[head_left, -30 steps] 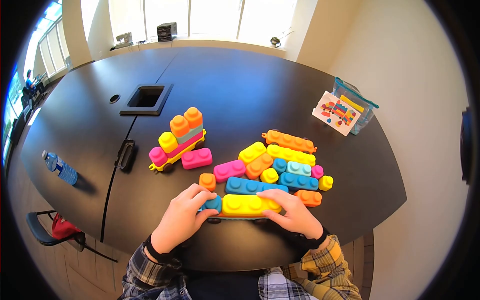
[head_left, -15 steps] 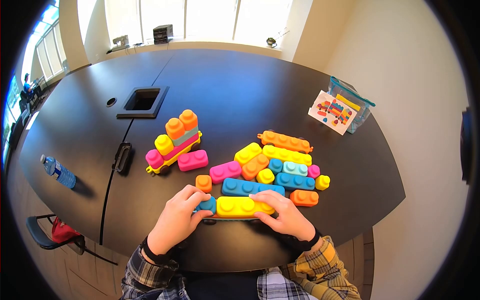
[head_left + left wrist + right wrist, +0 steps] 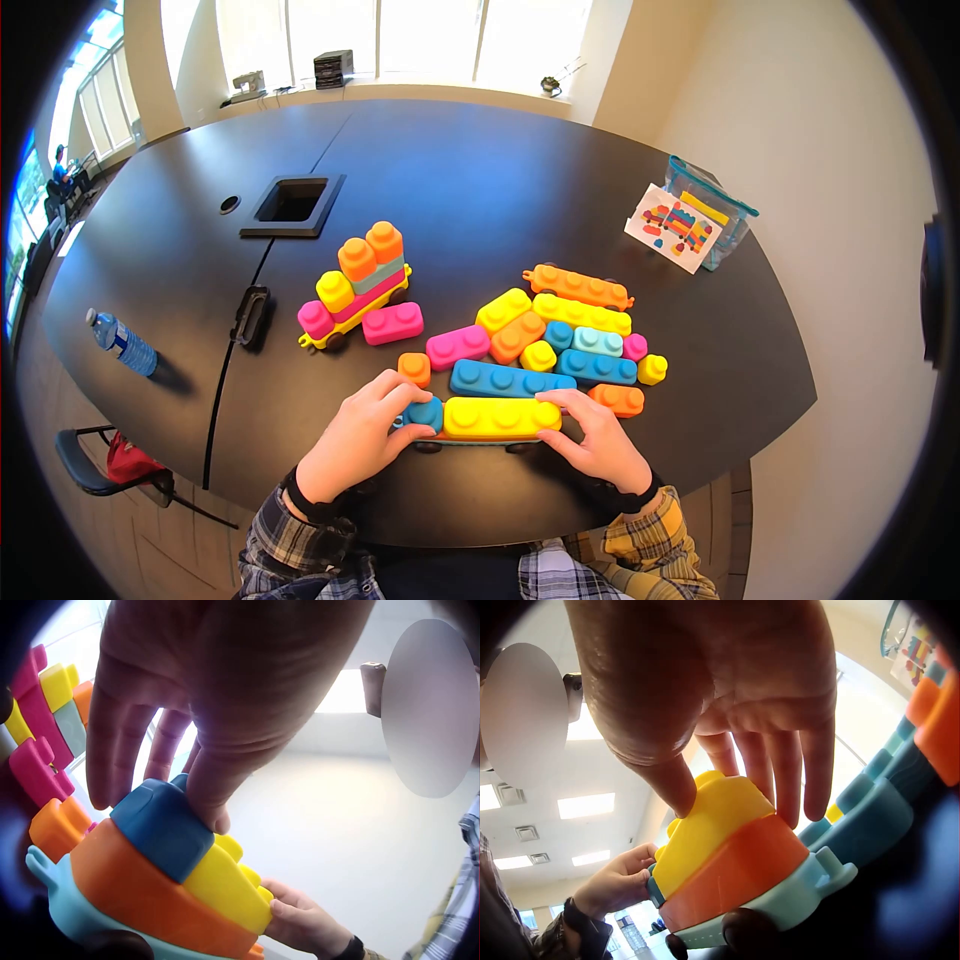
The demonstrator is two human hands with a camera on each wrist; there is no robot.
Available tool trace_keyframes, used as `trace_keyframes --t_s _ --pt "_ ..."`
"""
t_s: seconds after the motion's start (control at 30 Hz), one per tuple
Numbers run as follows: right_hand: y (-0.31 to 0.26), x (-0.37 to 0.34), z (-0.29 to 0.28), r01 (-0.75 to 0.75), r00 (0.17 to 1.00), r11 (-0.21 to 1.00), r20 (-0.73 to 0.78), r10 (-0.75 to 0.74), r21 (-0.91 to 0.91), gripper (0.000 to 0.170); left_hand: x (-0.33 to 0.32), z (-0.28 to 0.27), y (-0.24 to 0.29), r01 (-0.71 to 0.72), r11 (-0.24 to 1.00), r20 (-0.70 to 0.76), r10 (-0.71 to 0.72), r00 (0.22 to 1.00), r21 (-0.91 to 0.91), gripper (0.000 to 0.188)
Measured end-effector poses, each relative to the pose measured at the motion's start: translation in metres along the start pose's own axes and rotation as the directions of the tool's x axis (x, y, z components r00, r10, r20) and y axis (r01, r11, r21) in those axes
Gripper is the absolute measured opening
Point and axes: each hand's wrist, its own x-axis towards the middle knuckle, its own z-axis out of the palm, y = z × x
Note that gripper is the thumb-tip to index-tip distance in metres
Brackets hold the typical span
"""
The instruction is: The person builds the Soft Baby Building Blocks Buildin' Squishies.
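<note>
My left hand (image 3: 362,437) pinches a small blue block (image 3: 424,412) between thumb and fingers. In the left wrist view the blue block (image 3: 161,829) sits on an orange layer (image 3: 150,892) over a light blue wheeled base (image 3: 82,915). A long yellow block (image 3: 490,417) lies beside the blue one on the same stack. My right hand (image 3: 603,445) grips the yellow block's right end, thumb on the near side, fingers on the far side. The right wrist view shows the yellow block (image 3: 712,821) flush on the orange layer (image 3: 735,870).
Loose blocks, among them a long blue one (image 3: 510,379), lie just beyond the stack, with an orange wheeled base (image 3: 578,287) behind. A built wagon (image 3: 355,300) stands left of them. A bottle (image 3: 122,343) is far left; a picture card (image 3: 673,228) leans on a clear bag (image 3: 735,235).
My right hand has shifted right along the yellow block to its end. My left hand keeps its pinch on the blue block.
</note>
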Motion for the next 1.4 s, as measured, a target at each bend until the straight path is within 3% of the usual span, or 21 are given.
trace_keyframes --t_s 0.13,0.3,0.37,0.47,0.6,0.7,0.9,0.97,1.13,1.2,1.4 --pt "0.002 0.0 0.002 -0.016 1.0 1.0 -0.007 0.016 0.014 0.044 0.01 -0.014 -0.015 0.039 0.995 0.09 -0.03 0.995 -0.095 0.044" --pt "0.004 -0.002 0.006 -0.049 0.999 0.999 -0.001 0.049 0.023 0.046 0.046 -0.019 -0.063 0.033 0.999 -0.128 -0.036 0.991 -0.03 0.05" --pt "0.006 -0.001 0.007 -0.024 1.0 1.0 -0.007 0.024 0.007 0.046 0.056 -0.016 -0.086 0.017 0.971 -0.098 0.007 0.995 0.237 0.052" --pt "0.006 0.0 0.005 -0.057 0.998 0.998 0.007 0.056 0.039 0.046 0.067 -0.006 -0.107 0.032 0.927 -0.046 -0.016 0.999 0.374 0.052" --pt "0.004 0.002 0.004 -0.06 0.998 0.997 0.04 0.058 0.052 0.046 0.071 0.003 -0.115 0.084 0.897 -0.003 -0.092 0.996 0.434 0.05" --pt "0.007 0.002 0.005 -0.047 0.998 0.997 0.044 0.045 0.061 0.046 0.071 0.007 -0.122 0.005 0.877 -0.011 0.0 1.0 0.48 0.042" --pt "0.008 0.003 0.005 -0.04 0.998 0.997 0.042 0.038 0.063 0.046 0.071 -0.008 -0.099 0.138 0.949 0.044 -0.157 0.987 0.284 0.04" --pt "0.008 0.004 0.005 -0.042 0.998 0.997 0.044 0.039 0.058 0.046 0.069 -0.024 -0.086 -0.002 0.989 -0.058 0.011 0.998 0.147 0.043" --pt "0.006 0.004 0.003 -0.049 0.997 0.999 0.062 0.047 0.024 0.046 0.039 -0.051 -0.017 -0.152 0.986 -0.078 0.147 0.986 -0.062 0.046" --pt "0.007 0.005 0.004 -0.026 0.999 0.999 0.048 0.025 0.031 0.046 0.028 -0.048 -0.007 -0.153 0.978 0.022 0.157 0.987 -0.142 0.045" --pt "0.005 0.006 0.006 -0.009 0.999 0.999 0.032 0.008 0.038 0.047 0.016 -0.03 -0.006 -0.135 0.969 0.078 0.154 0.985 -0.207 0.05"
